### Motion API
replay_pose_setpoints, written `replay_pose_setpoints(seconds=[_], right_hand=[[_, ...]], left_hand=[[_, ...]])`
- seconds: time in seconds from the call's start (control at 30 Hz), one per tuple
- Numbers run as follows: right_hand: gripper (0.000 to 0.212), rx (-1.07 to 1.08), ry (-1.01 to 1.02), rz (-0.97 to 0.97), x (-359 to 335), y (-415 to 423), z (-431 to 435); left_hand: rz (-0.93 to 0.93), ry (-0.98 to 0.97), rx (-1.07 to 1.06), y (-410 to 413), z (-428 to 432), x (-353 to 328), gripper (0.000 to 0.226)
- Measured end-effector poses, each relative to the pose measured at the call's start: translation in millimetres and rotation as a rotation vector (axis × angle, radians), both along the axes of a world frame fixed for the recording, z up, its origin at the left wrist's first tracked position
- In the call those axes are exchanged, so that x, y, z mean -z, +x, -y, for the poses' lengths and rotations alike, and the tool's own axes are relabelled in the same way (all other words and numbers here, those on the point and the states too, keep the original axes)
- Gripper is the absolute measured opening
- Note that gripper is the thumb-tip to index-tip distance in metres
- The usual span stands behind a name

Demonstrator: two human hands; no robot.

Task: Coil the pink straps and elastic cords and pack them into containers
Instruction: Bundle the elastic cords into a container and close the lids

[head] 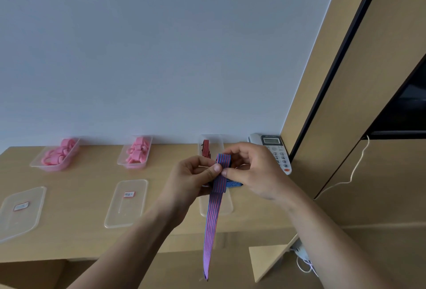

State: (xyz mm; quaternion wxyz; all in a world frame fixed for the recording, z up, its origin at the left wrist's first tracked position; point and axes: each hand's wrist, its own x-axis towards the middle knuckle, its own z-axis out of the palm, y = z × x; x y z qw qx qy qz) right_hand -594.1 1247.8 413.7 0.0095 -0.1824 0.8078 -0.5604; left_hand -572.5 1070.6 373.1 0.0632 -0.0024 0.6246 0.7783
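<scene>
Between our left hand (193, 173) and right hand (251, 169), above the desk (80, 196), we pinch a flat elastic cord (213, 215), striped blue and red; its top is folded over at our thumbs and its long tail hangs below them.

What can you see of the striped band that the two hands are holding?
The striped band is a flat, woven-looking elastic strip with thin blue and pink-red lines running along its length. Its top is folded over and pinched between the left hand and the right hand above the table. A short stretch shows under the right hand. The long tail hangs straight down past the table's front edge, its free end loose.
</scene>
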Motion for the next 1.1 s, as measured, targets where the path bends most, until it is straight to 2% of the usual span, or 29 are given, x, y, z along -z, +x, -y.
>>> replay_pose_setpoints(seconds=[0.23,0.33,0.47,0.57,0.73,1.1], right_hand=[[0.041,0.101,-0.009,-0.077,-5,-7,-3],[0.039,0.15,0.026,-0.178,-5,-7,-4],[0.031,0.169,0.079,-0.396,-3,-1,1],[0.029,0.175,0.11,-0.593,0,2,4],[0.025,0.198,0.161,-0.76,12,4,4],[0.025,0.08,0.335,-0.86,38,13,6]], left_hand=[[0.081,-0.104,0.167,4,-2,5,0.039],[0.097,-0.12,0.186,5,-5,7,0.027],[0.102,-0.129,0.138,2,-5,6,0.026],[0.106,-0.086,0.124,0,-5,3,0.033],[0.2,0.083,0.065,-8,-5,-5,0.042],[0.116,0.143,0.038,-16,8,-7,0.023]])
